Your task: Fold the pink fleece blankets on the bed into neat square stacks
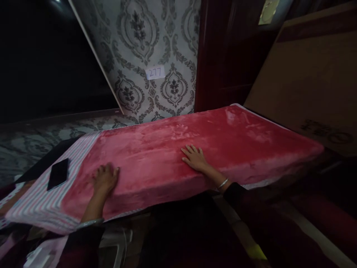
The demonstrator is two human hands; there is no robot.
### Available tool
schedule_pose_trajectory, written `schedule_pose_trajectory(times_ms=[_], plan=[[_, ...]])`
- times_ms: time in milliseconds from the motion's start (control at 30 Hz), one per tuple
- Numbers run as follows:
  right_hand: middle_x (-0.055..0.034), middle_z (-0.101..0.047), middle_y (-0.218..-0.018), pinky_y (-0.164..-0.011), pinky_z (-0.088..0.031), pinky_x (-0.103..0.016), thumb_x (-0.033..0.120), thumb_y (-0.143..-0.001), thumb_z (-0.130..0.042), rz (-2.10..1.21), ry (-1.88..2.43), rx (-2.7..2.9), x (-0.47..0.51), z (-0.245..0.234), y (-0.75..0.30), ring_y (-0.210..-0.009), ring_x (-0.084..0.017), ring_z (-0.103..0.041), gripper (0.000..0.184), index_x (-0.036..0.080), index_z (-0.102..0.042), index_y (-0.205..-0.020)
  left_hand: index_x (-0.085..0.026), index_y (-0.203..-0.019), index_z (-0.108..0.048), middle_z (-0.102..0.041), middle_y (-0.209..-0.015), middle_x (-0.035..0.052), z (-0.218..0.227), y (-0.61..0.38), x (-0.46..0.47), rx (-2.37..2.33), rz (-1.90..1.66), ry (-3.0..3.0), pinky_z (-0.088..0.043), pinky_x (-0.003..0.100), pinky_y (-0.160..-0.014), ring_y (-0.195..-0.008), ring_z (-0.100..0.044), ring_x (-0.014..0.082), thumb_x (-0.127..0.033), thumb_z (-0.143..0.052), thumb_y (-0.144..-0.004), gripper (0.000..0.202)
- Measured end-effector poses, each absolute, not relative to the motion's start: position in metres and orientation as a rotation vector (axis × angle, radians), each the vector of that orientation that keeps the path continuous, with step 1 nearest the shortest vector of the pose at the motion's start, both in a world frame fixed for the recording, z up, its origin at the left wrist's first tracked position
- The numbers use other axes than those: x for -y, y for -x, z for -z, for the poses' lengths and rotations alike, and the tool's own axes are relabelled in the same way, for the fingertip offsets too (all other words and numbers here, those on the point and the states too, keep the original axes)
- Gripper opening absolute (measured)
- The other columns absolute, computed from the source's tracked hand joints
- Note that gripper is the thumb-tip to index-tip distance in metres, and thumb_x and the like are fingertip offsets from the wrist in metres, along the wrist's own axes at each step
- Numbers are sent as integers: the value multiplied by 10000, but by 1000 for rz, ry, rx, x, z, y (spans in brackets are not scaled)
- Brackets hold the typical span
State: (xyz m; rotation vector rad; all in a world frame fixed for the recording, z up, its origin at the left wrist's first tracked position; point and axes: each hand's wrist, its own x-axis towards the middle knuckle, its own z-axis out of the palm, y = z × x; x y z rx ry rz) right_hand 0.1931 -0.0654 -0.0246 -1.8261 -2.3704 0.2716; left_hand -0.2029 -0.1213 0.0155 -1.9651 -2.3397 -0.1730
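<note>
A plush red-pink cloth [156, 156] lies spread over a long, raised flat surface and hangs down its near edge. My left hand [104, 180] rests on the cloth's left part, fingers spread and holding nothing. Further right, near the middle of the cloth, my right hand [194, 158] lies flat with its fingers apart. Light and dark patches show in the pile around both hands. Beneath the cloth's left end, a striped cloth [75, 167] in white, pink and grey sticks out.
On the striped cloth lies a dark phone [58, 174]. A large black screen [52, 59] stands at back left. Patterned wallpaper with a paper label [155, 72] reading 277 is behind. At right leans a big cardboard box [312, 82]. A white plastic frame [120, 243] is below, in front.
</note>
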Motion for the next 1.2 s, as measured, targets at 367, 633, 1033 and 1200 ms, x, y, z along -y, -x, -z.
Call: schedule_pose_trajectory(times_ms=[367, 633, 1033, 1200], plan=[[-33, -277, -1712, -1261, -186, -592, 528, -1067, -340, -283, 1577, 2537, 43, 16, -194, -1583, -275, -213, 600, 312, -347, -1627, -210, -1616, -364, -224, -1718, 123, 0, 47, 62, 1941, -61, 2418, -241, 640, -1243, -1599, -175, 338, -404, -348, -1050, 598], [-76, -302, -1703, -1213, -259, -619, 455, -1066, -291, -62, 2394, 1914, 50, 36, -412, -1560, -318, -261, 579, 287, -387, -1612, -193, -1607, -384, -233, -1716, 114, 6, 55, 62, 1916, -59, 2403, -247, 624, -1245, -1596, -186, 344, -380, -326, -1049, 591], [-76, -202, -1736, -1233, -237, -590, 485, -1065, -303, -71, 2197, 1962, 32, 20, -373, -1588, -306, -187, 616, 310, -276, -1655, -155, -1558, -472, -323, -1685, 126, 23, 66, 46, 1873, 92, 2409, -287, 643, -1215, -1579, -241, 358, -382, -274, -995, 639], [-24, -235, -1729, -1245, -214, -582, 527, -1063, -336, -157, 1959, 2247, 1, 22, -353, -1591, -284, -184, 591, 367, -325, -1631, -190, -1514, -543, -416, -1643, 125, 26, 72, 41, 1871, 212, 2418, -332, 634, -1194, -1554, -312, 349, -397, -304, -960, 639]])
